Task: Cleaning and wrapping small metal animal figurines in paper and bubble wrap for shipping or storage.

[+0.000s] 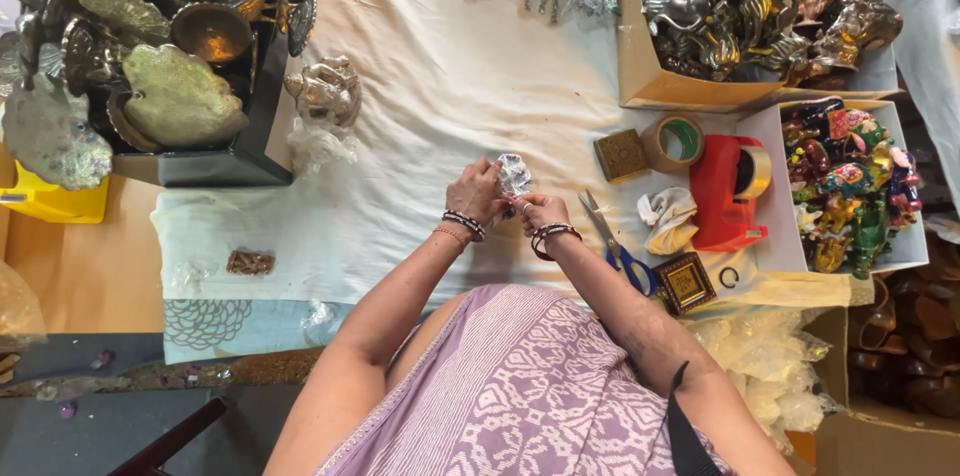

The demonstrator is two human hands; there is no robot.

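Observation:
Both my hands meet over the white cloth [420, 116] at the table's middle. My left hand [476, 192] and my right hand [537, 210] together pinch a small crinkled clear plastic wrap [514, 173] with something pale inside; what it covers is hidden. Bangles sit on both wrists. A silver elephant figurine [326, 89] stands on the cloth to the upper left, with loose clear plastic [318, 144] below it.
Blue-handled scissors [612, 239], a red tape dispenser [724, 194], a tape roll [674, 142] and two small square gold frames [621, 154] [685, 282] lie at right. Boxes of metal [720, 11] and painted figurines [845, 186] stand beyond. A black tray of brass pieces [150, 56] fills the left.

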